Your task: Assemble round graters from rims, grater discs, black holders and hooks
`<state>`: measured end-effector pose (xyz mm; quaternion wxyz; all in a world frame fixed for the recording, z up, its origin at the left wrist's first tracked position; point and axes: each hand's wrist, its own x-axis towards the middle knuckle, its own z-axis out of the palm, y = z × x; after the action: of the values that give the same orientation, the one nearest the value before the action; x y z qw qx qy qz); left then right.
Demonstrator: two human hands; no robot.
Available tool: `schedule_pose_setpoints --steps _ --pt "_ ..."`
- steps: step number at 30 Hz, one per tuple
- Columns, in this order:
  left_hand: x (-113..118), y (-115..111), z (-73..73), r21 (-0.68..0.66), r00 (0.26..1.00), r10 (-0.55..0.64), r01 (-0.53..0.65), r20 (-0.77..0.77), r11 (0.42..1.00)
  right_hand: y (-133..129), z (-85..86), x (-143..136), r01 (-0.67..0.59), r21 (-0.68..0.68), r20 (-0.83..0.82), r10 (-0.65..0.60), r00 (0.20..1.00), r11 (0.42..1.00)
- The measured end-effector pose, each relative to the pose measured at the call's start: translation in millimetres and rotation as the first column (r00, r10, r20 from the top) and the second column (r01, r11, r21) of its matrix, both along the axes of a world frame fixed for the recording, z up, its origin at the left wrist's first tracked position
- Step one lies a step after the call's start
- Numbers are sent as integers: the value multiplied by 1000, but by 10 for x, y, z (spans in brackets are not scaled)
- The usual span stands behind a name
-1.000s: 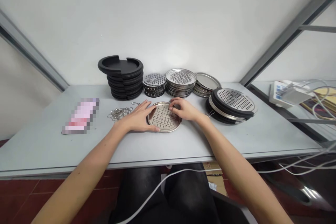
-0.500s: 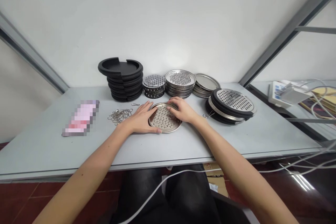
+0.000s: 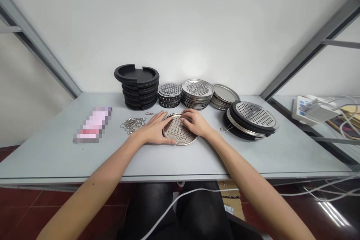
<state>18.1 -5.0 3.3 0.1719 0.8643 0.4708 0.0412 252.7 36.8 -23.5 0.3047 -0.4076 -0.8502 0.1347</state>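
A round metal grater plate (image 3: pixel 178 129) with a raised rim lies on the table in front of me. My left hand (image 3: pixel 154 129) grips its left side, thumb along the near rim and fingers at the far rim. My right hand (image 3: pixel 195 122) holds the right side, fingers bent over the far edge and the thumb pointing inward over the perforated face. Left of the plate lies a pile of small wire clips (image 3: pixel 132 124), with one single clip (image 3: pixel 149 113) apart from it.
Along the wall stand stacked black round holders (image 3: pixel 140 95), small grater discs (image 3: pixel 170 90), rimmed grater plates (image 3: pixel 197 88) and plain metal rings (image 3: pixel 225 93). Assembled black-rimmed graters (image 3: pixel 254 115) lie at right beside a wire clip (image 3: pixel 225 129). A blurred phone (image 3: pixel 92 124) lies left; a power strip (image 3: pixel 302 110) stands far right.
The view has shifted slightly, moving the scene a little right and down. Both hands keep their places on the grater plate.
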Motion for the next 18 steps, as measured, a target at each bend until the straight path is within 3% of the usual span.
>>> schedule_pose_setpoints --steps 11,18 --pt "1 -5 -7 9 1000 -22 22 9 1000 -21 -14 -35 40 -7 -1 -40 999 999" --pt "4 -1 -37 20 1000 -16 16 0 1000 -29 -28 -54 -3 24 16 2 1000 1000"
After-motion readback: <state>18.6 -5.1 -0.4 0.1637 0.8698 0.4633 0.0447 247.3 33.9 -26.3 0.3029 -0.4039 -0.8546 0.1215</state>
